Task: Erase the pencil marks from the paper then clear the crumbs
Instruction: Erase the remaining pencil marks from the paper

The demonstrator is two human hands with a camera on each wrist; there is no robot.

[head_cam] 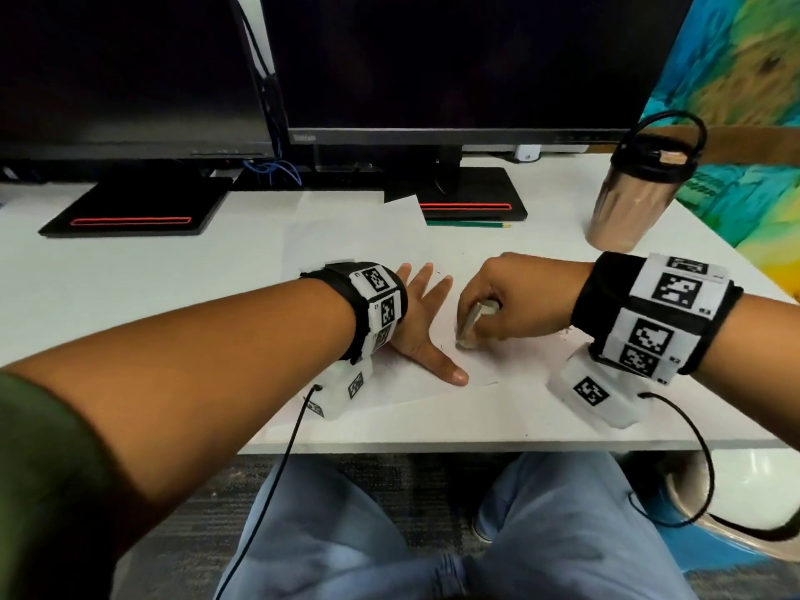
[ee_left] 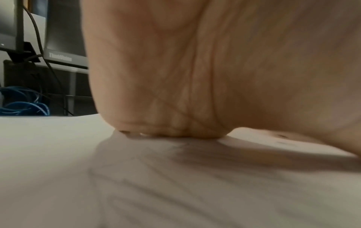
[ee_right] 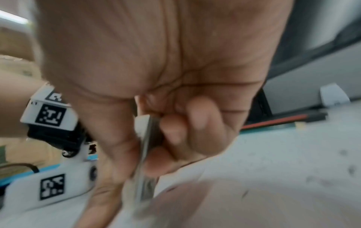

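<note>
A white sheet of paper (head_cam: 359,240) lies on the white desk (head_cam: 130,288). My left hand (head_cam: 422,322) lies flat on it with fingers spread, and its palm (ee_left: 195,77) presses the sheet. My right hand (head_cam: 498,305) grips a grey-white eraser (head_cam: 472,322), whose lower end touches the paper just right of the left thumb. The right wrist view shows the eraser (ee_right: 144,154) pinched between thumb and curled fingers. Faint pencil lines (ee_left: 175,185) show on the sheet under my left wrist. Dark crumbs (ee_right: 347,166) are scattered on the paper.
Two dark monitors stand at the back on black bases (head_cam: 130,214). A green pencil (head_cam: 467,224) lies by the right base. A metal tumbler (head_cam: 636,197) with a black lid stands at the right, near the desk edge. Blue cables (head_cam: 277,168) hang behind.
</note>
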